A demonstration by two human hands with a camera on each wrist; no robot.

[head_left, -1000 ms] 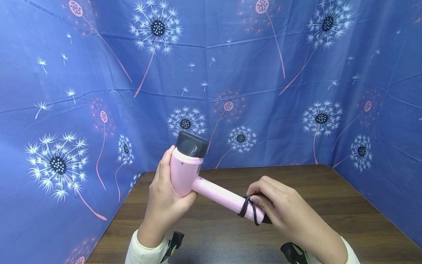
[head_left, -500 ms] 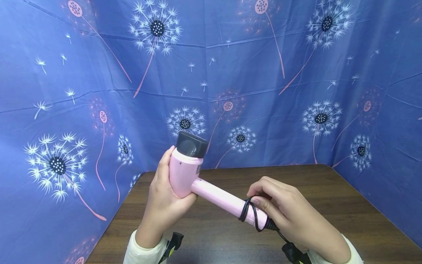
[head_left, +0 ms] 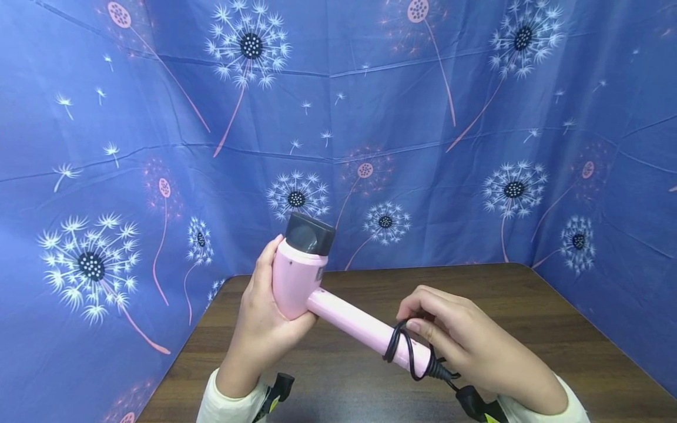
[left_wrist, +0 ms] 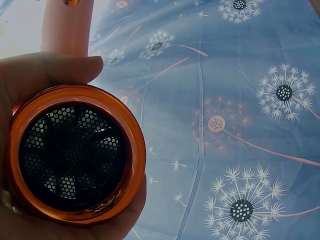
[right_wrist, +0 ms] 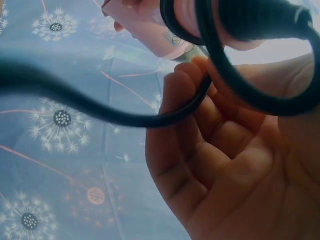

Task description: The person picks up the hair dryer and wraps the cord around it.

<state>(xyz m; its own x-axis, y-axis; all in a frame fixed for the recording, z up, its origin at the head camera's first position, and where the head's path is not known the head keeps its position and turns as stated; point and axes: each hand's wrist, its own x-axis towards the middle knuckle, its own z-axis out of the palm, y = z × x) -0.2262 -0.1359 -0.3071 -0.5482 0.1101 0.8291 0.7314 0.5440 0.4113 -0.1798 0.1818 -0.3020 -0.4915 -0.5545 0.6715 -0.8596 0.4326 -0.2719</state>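
Black cord (right_wrist: 150,120) has slackened, apparently unwinding; right fingers (head_left: 431,302) pinch it; at ten o'clock, left fingers (head_left: 262,270) grip the hair dryer (head_left: 295,282).

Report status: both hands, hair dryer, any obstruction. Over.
Left hand gripping hair dryer. Right hand pinching black cord. Cord looped around handle, likely the only snag in view.

I find passing room to the right of the right hand (head_left: 468,343), above the wooden tabletop (head_left: 555,329) — while on its left the looped black cord (right_wrist: 155,120) and pink hair dryer (head_left: 344,314) block the straight way across.
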